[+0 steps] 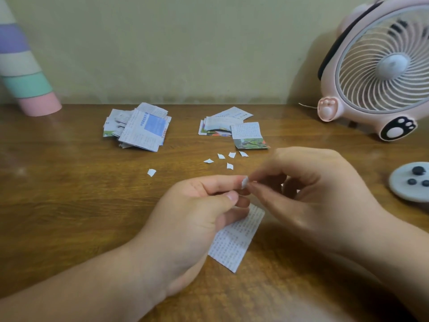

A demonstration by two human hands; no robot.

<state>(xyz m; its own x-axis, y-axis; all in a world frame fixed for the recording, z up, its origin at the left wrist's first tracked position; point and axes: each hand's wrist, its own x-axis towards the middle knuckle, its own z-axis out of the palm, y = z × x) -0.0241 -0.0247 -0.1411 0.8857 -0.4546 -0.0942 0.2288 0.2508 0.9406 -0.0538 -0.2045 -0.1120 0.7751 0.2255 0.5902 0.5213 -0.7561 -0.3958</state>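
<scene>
Tiny paper scrap [244,182] pinched between left hand [197,219] fingertips and right hand [308,189] fingertips; printed slip [236,240] under left's curled fingers. Both hands raised above table.

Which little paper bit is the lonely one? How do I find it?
Start at the wooden table, at the left pile of newspaper cuttings by the wall. Just in front of it, nearer the camera, lies one tiny white scrap alone. The five other loose scraps huddle together further right, by the right pile.
</scene>
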